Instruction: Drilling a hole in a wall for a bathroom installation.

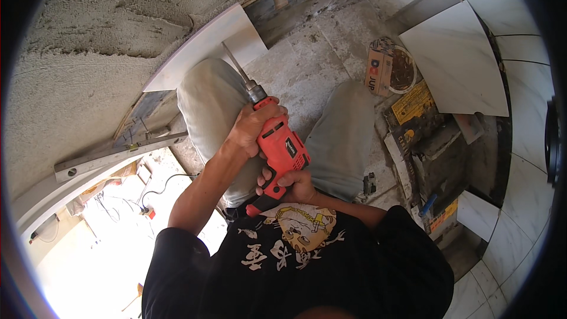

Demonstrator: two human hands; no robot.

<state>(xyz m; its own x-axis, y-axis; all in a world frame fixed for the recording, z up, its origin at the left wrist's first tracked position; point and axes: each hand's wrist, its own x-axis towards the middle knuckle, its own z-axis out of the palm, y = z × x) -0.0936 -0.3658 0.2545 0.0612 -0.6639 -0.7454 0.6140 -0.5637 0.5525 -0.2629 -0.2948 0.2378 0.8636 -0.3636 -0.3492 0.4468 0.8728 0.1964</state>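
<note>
The left hand (253, 125) wraps the red drill (282, 147) just behind its chuck, and the right hand (295, 185) closes round its rear handle, so the tool lies inside both grips. Its long bit (235, 62) points toward a white slab (207, 47) beyond; whether the tip touches, I can't tell from here, and I make out no hole. I'd judge the room half-finished: well right of the drill, a wall (525, 112) carries marbled tiles, while the rough cement wall (106, 29) left of it is bare.
</note>
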